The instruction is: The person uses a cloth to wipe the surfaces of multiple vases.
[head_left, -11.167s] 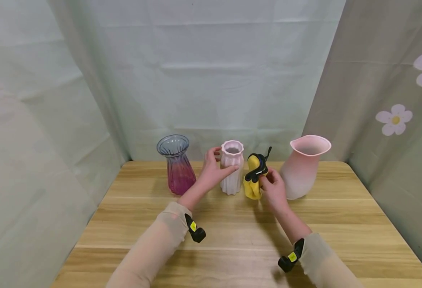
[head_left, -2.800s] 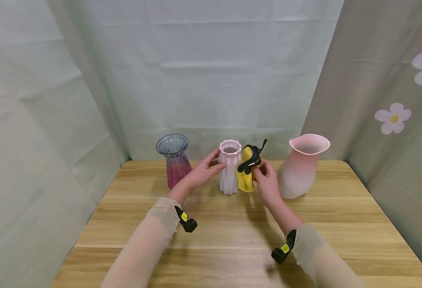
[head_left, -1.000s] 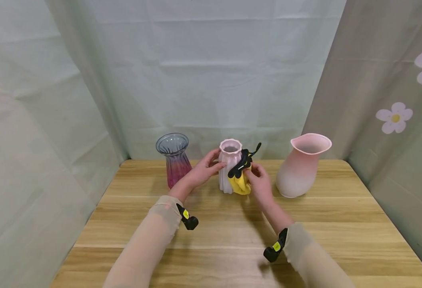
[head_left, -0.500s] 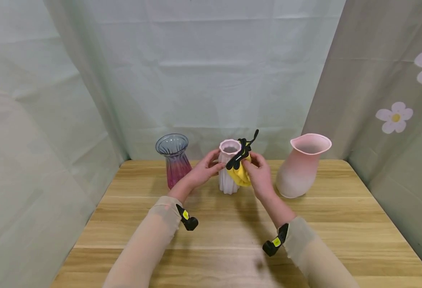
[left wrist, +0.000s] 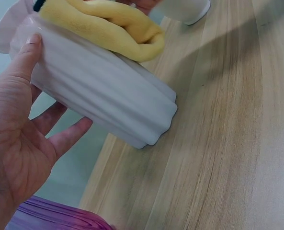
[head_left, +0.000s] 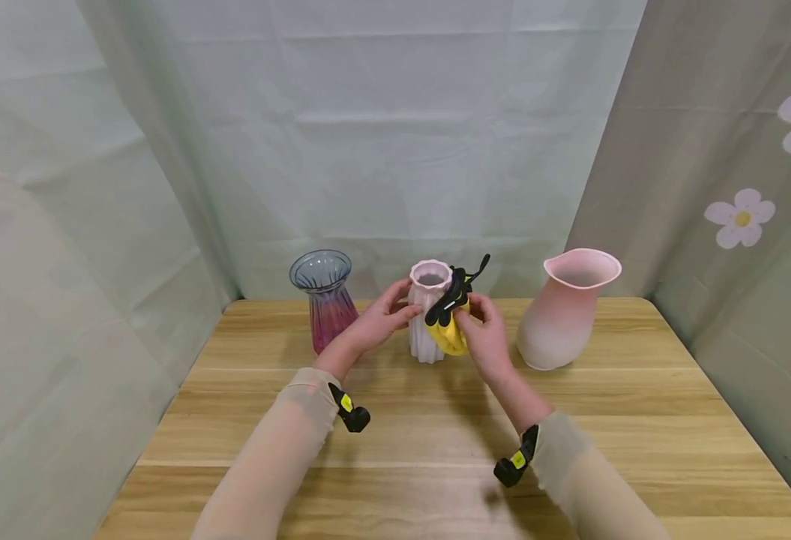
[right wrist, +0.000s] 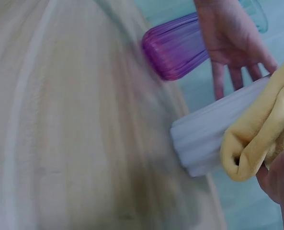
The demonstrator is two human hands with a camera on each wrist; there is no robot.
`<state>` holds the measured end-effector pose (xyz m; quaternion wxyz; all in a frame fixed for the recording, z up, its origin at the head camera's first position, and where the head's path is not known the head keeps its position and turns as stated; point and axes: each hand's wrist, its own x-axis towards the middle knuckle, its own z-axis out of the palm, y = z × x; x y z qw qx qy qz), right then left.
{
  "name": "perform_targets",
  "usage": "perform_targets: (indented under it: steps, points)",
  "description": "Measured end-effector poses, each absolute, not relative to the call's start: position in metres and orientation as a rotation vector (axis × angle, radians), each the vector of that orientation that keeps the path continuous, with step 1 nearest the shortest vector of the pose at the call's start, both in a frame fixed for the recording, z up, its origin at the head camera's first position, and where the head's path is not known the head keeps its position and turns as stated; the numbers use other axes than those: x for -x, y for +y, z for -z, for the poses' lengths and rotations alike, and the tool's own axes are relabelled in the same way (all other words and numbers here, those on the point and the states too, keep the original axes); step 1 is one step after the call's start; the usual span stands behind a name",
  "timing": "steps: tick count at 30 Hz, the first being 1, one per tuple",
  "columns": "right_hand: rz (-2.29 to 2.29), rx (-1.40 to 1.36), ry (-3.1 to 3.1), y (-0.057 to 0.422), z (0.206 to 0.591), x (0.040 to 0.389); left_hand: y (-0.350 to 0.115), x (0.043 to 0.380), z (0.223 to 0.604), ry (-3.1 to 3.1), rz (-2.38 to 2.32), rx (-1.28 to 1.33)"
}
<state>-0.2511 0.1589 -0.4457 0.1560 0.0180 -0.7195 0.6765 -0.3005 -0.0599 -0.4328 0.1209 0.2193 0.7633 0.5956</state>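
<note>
A pale pink-white fluted vase (head_left: 426,319) with a scalloped rim stands upright at the back middle of the table. My left hand (head_left: 382,319) steadies it from the left, thumb on the near side and fingers round the far side in the left wrist view. My right hand (head_left: 486,330) pinches a yellow plush cleaning cloth (head_left: 450,336) with black trim and a black loop. This cloth lies against the vase's right side, below the rim. In the right wrist view the cloth (right wrist: 256,129) is folded and covers part of the vase (right wrist: 209,134).
To the left stands a blue-to-purple glass vase (head_left: 328,300), partly behind my left forearm. A larger pink-to-white vase (head_left: 564,322) with a flared mouth stands to the right. The wooden table (head_left: 422,465) meets curtains (head_left: 395,135) at the back.
Since the earliest frame my right hand has brought the cloth leftward onto the vase, then shifted it up and slightly down along its side. My left hand has closed in on the vase.
</note>
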Motion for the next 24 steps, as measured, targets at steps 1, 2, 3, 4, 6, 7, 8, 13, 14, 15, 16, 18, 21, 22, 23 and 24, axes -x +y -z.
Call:
perform_targets:
  steps: [1, 2, 3, 4, 6, 7, 8, 13, 14, 15, 16, 18, 21, 22, 23, 24]
  points:
    - [-1.925, -0.046, -2.07, 0.159, 0.449, 0.251, -0.06, 0.301, 0.433, 2.229, -1.74, -0.64]
    - [-1.92, -0.038, -2.078, 0.159, 0.453, 0.251, -0.06, 0.301, 0.433, 2.227, -1.741, -0.641]
    - [-1.908, -0.03, -2.09, 0.16, 0.458, 0.251, -0.06, 0.301, 0.433, 2.223, -1.743, -0.642]
    - [-1.91, -0.025, -2.093, 0.16, 0.463, 0.25, -0.061, 0.301, 0.434, 2.223, -1.743, -0.641]
    - [-1.924, -0.014, -2.105, 0.161, 0.472, 0.25, -0.061, 0.301, 0.434, 2.217, -1.748, -0.643]
    - [-1.93, -0.005, -2.114, 0.161, 0.477, 0.25, -0.061, 0.301, 0.434, 2.214, -1.75, -0.643]
    - [-1.941, 0.004, -2.123, 0.162, 0.481, 0.25, -0.061, 0.301, 0.434, 2.214, -1.749, -0.642]
    - [-2.015, 0.023, -2.158, 0.163, 0.489, 0.243, -0.061, 0.301, 0.432, 2.217, -1.745, -0.634]
    - [-2.028, 0.02, -2.162, 0.164, 0.491, 0.243, -0.061, 0.3, 0.432, 2.219, -1.742, -0.634]
    - [-2.039, 0.013, -2.162, 0.165, 0.492, 0.243, -0.061, 0.3, 0.432, 2.221, -1.741, -0.633]
    - [-2.05, 0.008, -2.161, 0.165, 0.493, 0.243, -0.061, 0.3, 0.432, 2.223, -1.739, -0.63]
    - [-2.058, -0.008, -2.154, 0.166, 0.496, 0.244, -0.061, 0.3, 0.432, 2.225, -1.739, -0.632]
    - [-2.06, -0.001, -2.142, 0.166, 0.502, 0.247, -0.062, 0.299, 0.433, 2.23, -1.738, -0.626]
    - [-2.056, 0.014, -2.14, 0.165, 0.501, 0.246, -0.062, 0.299, 0.433, 2.228, -1.741, -0.626]
    - [-2.053, 0.029, -2.132, 0.164, 0.501, 0.246, -0.062, 0.299, 0.433, 2.226, -1.741, -0.626]
    - [-2.053, 0.045, -2.122, 0.163, 0.5, 0.246, -0.062, 0.299, 0.432, 2.222, -1.743, -0.625]
